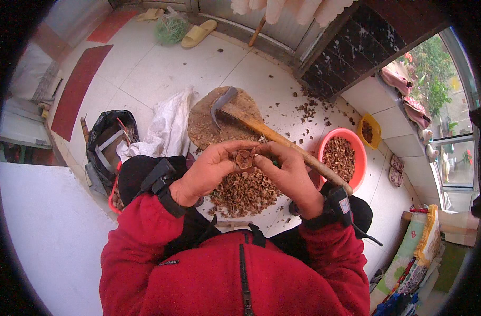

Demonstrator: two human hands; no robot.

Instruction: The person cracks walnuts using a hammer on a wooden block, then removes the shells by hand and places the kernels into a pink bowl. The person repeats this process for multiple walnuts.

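Observation:
A cracked walnut (244,158), its broken brown shell facing up, is held in the fingers of my left hand (209,168). My right hand (290,168) meets it from the other side, thumb and forefinger pinched together at a small pale bit. Whether that bit is kernel or shell is too small to tell. Below both hands a heap of walnut shells (244,195) covers the floor between my legs. Just beyond them stands a round wooden block (224,130). A hammer-like tool with a curved metal head (221,106) rests on it, its long wooden handle (288,140) slanting towards my right knee.
Right of the handle, a pink basin (361,158) holds brown walnut pieces, with a small yellow basket (376,130) behind. A white woven sack (167,122) and a black bag (106,118) lie to the left. Shell fragments (307,112) litter the tiles.

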